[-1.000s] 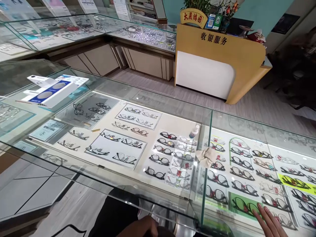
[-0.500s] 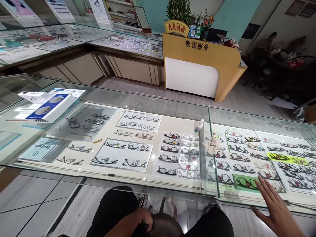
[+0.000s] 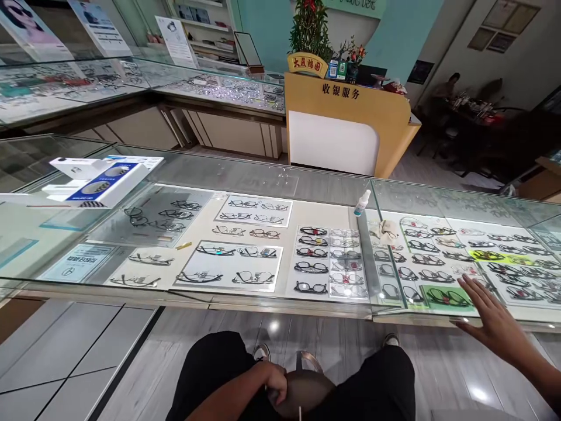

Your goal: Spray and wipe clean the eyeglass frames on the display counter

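My right hand (image 3: 488, 310) lies on the front edge of the glass counter, fingers spread, holding nothing. Beneath the glass by its fingertips is a pair of glasses on a green card (image 3: 447, 297). My left hand (image 3: 277, 383) is low between my knees, its fingers curled against the brown stool seat (image 3: 307, 390); whether it grips the seat is hard to make out. On the countertop stand a small spray bottle (image 3: 362, 203) and, right of it, a crumpled beige cloth (image 3: 385, 232). Rows of glasses (image 3: 311, 267) fill the display under the glass.
A blue and white box (image 3: 107, 186) sits on the counter's left part. Beyond the counter is a wooden cashier desk (image 3: 346, 111) with plants on top. More glass cases (image 3: 219, 88) run along the back left. A person sits in the dim back right.
The view has shifted, with the counter's front edge now higher. My left hand appears farther right and lower, still by the stool. My right hand remains spread at the counter edge.
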The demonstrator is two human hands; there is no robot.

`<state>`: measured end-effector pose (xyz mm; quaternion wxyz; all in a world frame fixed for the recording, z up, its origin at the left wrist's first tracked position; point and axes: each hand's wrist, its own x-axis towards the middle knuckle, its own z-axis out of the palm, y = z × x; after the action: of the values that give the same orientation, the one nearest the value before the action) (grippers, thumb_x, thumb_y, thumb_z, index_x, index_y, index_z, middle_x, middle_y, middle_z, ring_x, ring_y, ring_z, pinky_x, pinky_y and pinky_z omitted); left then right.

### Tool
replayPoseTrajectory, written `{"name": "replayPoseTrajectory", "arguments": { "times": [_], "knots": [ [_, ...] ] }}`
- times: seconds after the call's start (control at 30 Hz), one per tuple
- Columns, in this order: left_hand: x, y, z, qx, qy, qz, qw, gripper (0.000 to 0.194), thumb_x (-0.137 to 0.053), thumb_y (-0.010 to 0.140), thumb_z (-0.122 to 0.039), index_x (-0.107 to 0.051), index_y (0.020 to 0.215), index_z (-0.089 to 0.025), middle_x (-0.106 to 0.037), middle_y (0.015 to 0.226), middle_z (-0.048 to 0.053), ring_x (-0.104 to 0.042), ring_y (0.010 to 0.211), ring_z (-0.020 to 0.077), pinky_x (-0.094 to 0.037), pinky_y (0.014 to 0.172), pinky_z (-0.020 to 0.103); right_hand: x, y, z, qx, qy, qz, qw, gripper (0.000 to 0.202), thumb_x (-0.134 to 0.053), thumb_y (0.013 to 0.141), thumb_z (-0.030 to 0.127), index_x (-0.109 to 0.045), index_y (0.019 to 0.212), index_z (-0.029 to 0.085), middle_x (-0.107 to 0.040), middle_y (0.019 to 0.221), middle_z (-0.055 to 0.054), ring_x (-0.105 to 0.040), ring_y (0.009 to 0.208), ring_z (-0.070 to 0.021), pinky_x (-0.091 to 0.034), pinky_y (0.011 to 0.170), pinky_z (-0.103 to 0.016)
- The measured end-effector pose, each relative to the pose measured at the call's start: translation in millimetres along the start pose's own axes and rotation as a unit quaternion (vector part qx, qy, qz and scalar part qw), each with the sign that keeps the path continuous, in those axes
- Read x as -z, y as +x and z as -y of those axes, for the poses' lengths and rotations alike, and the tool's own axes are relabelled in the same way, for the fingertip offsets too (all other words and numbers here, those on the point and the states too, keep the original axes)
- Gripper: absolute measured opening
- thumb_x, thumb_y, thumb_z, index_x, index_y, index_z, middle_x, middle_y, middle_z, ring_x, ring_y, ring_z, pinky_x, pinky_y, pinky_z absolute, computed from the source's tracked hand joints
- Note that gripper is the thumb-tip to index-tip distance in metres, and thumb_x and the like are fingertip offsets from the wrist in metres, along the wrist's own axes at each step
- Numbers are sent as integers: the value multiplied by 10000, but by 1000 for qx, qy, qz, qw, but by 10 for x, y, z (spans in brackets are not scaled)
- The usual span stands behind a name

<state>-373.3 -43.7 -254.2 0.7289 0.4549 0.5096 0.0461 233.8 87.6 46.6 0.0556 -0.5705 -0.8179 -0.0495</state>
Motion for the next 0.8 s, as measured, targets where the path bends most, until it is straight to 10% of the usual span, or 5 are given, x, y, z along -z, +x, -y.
{"name": "replayPoseTrajectory", "arguments": {
  "times": [0.13,0.27,0.47,0.63,0.8],
  "knots": [
    [103,-45,-154,66,63,-24,996,751,-941,223,-413,-783,938,-248,-759,967,158,-705,991,570,-490,934,761,-16,-1,-17,14,-30,-7,999,945,-529,975,682,-144,1733,271,-289,1773,-81,-331,1599,-426,-389,1257,-619],
    [359,-236,-461,-1,-35,-87,996,959,-841,592,-640,-562,1434,-276,-593,1516,157,-603,1365,378,-496,1102,493,-55,1,-49,18,-44,-21,999,957,-535,970,708,-162,1729,260,-324,1758,-109,-351,1593,-411,-421,1232,-568],
    [695,-612,-756,-37,-484,-161,859,465,-846,774,-521,-678,1067,-201,-726,1309,159,-690,1255,312,-561,982,386,-89,0,-32,-2,-52,-17,998,932,-529,977,677,-196,1718,220,-332,1754,-122,-291,1625,-375,-383,1253,-537],
    [823,-675,-738,-18,-569,-307,763,195,-768,873,-340,-638,905,-197,-735,920,59,-757,863,214,-571,805,314,-88,-31,-59,-3,-47,-4,999,968,-541,955,684,-205,1712,183,-298,1766,-130,-263,1635,-372,-350,1276,-544],
    [826,-628,-695,-45,-571,-340,746,170,-779,855,-272,-642,919,-194,-737,926,43,-739,852,179,-546,755,269,216,275,72,-77,-22,143,986,1232,-738,707,757,-308,1690,151,-329,1737,-201,-368,1562,-487,-399,1223,-621]
  ]
}}
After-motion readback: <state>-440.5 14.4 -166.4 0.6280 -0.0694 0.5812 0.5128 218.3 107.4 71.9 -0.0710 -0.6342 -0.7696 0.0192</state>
